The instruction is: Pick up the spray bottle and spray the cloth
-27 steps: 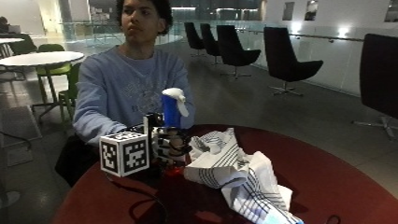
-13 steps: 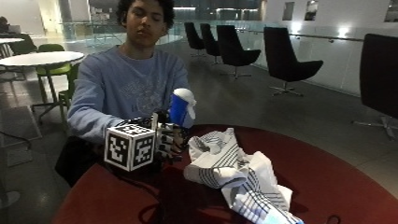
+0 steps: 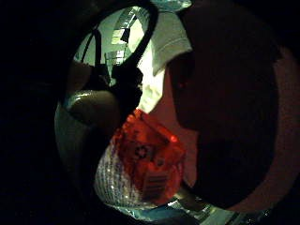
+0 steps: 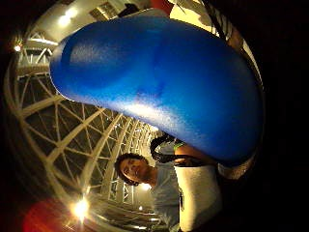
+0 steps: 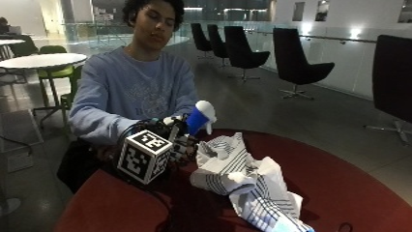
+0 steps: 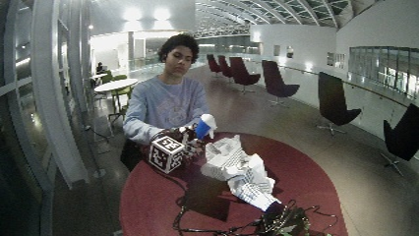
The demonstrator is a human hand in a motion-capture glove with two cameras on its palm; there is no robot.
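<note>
The pick-up looks done: the gloved right hand [image 5: 172,141] has its grip curled round the body of the spray bottle [image 5: 196,120] and holds it up off the round red surface [image 5: 347,193], tilted so its blue-and-white head leans toward the cloth [image 5: 241,176]. The striped cloth lies crumpled in a heap just beside the bottle. What seems left is the spraying itself; I can see no mist and cannot tell whether a finger is on the trigger.

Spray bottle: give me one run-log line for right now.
spray bottle: gripped by right hand, head tilted toward cloth | cloth: crumpled on table | spray: not visible
</note>
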